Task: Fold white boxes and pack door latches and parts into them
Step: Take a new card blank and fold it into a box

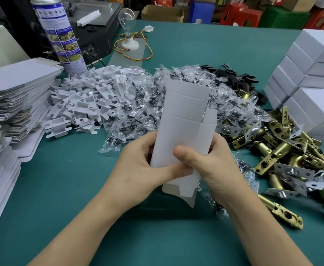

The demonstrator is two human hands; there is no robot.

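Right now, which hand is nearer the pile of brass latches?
Right. The right hand grips the white box on the side facing the latches; the left hand grips its other side, farther from them.

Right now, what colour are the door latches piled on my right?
The door latches are shiny brass-gold, clearest in the head view.

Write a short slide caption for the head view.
Left hand and right hand grip a white box blank above a green table beside brass latches.
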